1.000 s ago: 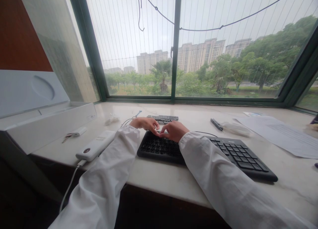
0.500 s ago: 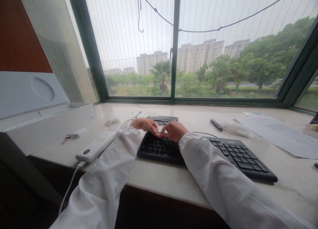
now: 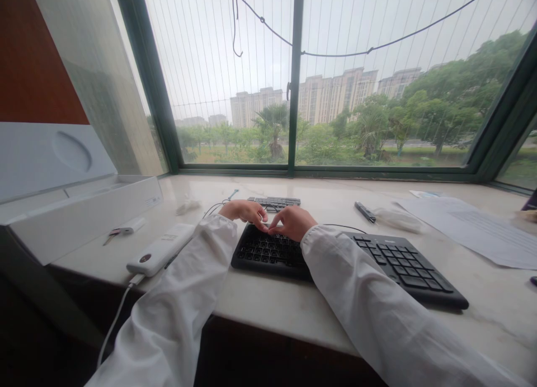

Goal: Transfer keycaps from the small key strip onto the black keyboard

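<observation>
A black keyboard (image 3: 268, 255) lies flat on the pale marble sill. Its left part shows bare key sockets without caps, while the number pad at its right has its caps on. Over the keyboard's upper edge, my left hand (image 3: 245, 212) is closed, thumb and fingers drawn together. My right hand (image 3: 296, 221) pinches right beside it, and the fingertips of both meet just above the sockets. Whatever sits between the fingertips is too small or hidden to make out. Behind my hands rests a group of loose keycaps (image 3: 282, 202) in rows.
To the left are a white power bank (image 3: 161, 248) with a cable, a small white adapter (image 3: 133, 226) and an open white box (image 3: 84, 219). At the right lie a dark pen-like tool (image 3: 364, 212), a clear plastic bag (image 3: 398, 219) and paper sheets (image 3: 470, 227). A window closes off the back.
</observation>
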{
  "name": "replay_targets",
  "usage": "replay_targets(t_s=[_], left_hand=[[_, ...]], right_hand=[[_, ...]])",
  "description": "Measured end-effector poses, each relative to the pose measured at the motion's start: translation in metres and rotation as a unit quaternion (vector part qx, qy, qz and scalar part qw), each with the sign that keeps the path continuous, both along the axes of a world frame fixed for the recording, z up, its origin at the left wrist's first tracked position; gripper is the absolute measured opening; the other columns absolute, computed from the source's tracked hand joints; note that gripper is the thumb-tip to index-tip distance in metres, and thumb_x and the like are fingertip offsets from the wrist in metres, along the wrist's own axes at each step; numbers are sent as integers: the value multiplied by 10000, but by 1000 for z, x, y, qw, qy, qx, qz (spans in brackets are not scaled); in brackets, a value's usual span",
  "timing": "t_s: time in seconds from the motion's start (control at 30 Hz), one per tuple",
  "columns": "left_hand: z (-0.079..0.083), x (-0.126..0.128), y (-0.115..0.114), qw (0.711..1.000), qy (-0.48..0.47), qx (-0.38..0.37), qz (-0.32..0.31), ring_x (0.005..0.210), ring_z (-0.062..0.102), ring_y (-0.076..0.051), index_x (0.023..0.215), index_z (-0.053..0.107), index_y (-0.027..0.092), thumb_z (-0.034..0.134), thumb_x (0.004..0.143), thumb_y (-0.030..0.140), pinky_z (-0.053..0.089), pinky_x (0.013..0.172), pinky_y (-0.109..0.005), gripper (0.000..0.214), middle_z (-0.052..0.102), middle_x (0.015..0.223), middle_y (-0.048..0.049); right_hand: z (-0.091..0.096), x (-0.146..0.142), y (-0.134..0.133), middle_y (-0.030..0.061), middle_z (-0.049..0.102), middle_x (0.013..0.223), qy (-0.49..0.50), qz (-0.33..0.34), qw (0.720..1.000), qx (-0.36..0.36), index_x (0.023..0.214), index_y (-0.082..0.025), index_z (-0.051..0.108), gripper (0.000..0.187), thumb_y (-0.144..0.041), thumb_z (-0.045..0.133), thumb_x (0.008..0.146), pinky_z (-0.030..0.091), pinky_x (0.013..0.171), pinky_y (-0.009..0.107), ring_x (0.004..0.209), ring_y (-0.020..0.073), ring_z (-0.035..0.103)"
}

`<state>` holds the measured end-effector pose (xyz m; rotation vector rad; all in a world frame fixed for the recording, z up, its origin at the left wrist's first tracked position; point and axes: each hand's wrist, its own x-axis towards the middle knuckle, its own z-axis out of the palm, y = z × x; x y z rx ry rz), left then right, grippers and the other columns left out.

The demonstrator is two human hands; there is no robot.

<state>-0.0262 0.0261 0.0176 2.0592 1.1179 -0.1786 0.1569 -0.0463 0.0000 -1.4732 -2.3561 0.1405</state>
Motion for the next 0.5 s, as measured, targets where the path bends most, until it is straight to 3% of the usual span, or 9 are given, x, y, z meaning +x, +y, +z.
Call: replay_targets(t_s=[0.5], left_hand=[[6,-1,-8,1000,-7,29,-5,484,180,-72,663,384,207,780,564,469,100,453,-260,485,252,568,71]], right_hand=[[-2,1,1,-6,668,698,-8,6,1000,9,824,-352,767,248,-537,700,672,353,574,237,657,134,564]])
